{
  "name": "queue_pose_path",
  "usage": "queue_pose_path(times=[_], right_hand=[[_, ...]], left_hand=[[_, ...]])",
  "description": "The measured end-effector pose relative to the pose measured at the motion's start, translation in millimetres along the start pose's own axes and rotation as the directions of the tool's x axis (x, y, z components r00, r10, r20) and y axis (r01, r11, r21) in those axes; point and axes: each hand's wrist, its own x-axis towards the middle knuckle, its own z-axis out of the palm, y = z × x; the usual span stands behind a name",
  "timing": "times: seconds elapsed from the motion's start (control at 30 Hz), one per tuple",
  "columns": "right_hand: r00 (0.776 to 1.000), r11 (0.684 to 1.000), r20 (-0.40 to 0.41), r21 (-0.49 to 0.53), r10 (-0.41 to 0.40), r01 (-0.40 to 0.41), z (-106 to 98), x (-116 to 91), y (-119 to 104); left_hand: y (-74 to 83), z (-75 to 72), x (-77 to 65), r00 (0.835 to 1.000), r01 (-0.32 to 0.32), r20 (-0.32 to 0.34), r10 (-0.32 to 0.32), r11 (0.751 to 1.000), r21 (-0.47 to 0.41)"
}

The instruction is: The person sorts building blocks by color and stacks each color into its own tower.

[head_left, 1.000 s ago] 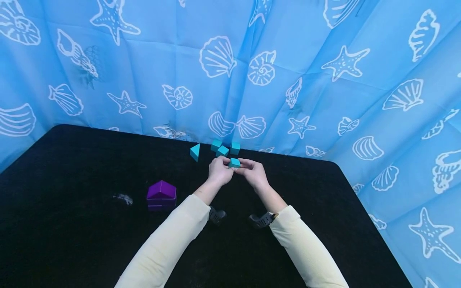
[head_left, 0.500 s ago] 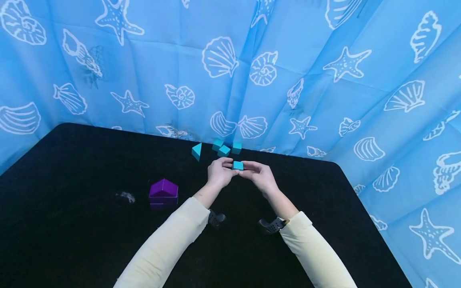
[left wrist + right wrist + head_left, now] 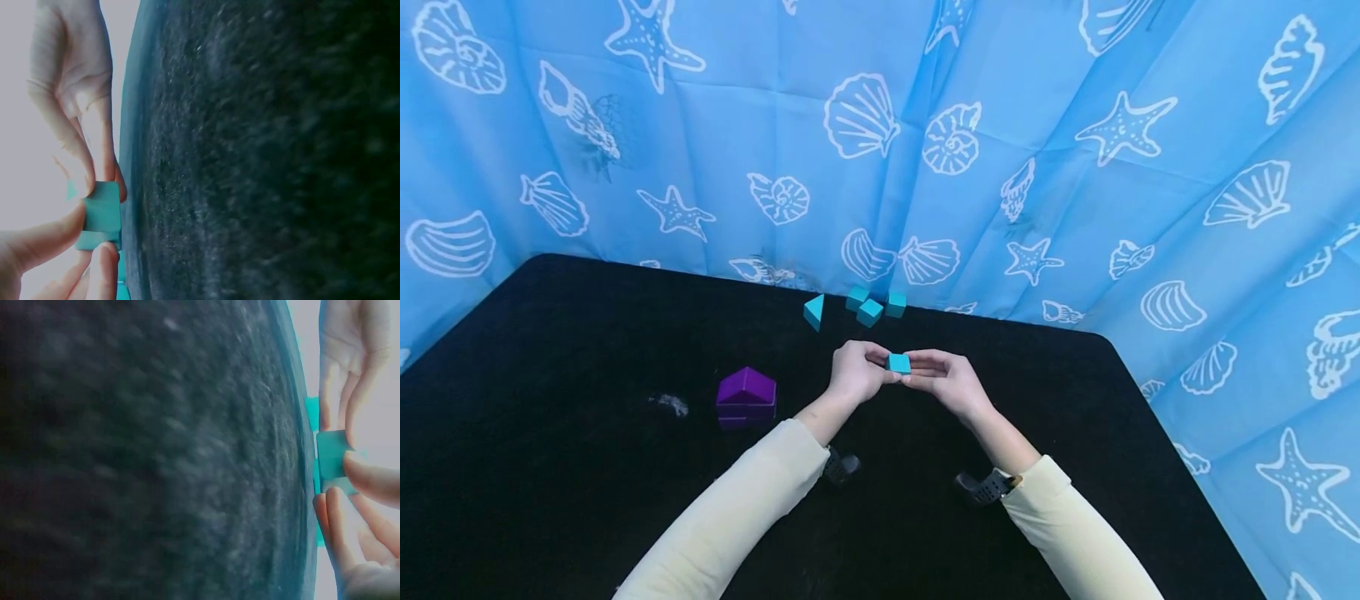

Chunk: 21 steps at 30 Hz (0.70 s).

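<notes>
My left hand (image 3: 854, 372) and right hand (image 3: 957, 385) meet over the middle of the table, pinching a small teal block (image 3: 898, 363) between them from opposite sides. In the left wrist view the teal block (image 3: 103, 209) shows a broad face and a narrower band below it, with the thumb and fingertips of both hands at its ends. The right wrist view shows the same block (image 3: 332, 453) gripped by thumb and fingers. Beyond the hands lie several other teal pieces: a triangular block (image 3: 815, 312) and cubes (image 3: 869, 312), two of them close together.
A purple house-shaped stack of blocks (image 3: 746, 398) stands left of my left forearm. A whitish mark (image 3: 670, 405) is on the black table (image 3: 580, 483). A blue shell-print curtain (image 3: 700, 142) hangs directly behind the table's far edge.
Both hands have drawn the teal block back toward me, away from the other teal pieces. The right forearm has swung outward to the right. The other pieces stay in place.
</notes>
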Motion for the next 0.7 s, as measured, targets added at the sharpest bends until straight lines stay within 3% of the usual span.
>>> queue_pose_path(times=[0.33, 0.7], right_hand=[[0.998, 1.0, 0.058, 0.02, 0.009, -0.01, 5, -16, 0], [0.993, 0.999, 0.117, 0.038, -0.017, 0.013, 12, -27, -1]], left_hand=[[-2.2, -5.3, -13.2, 0.998, 0.011, 0.064, -0.016, 0.996, 0.089], [-6.5, -14.0, -25.2, 0.991, 0.027, 0.126, -0.038, 0.995, 0.093]])
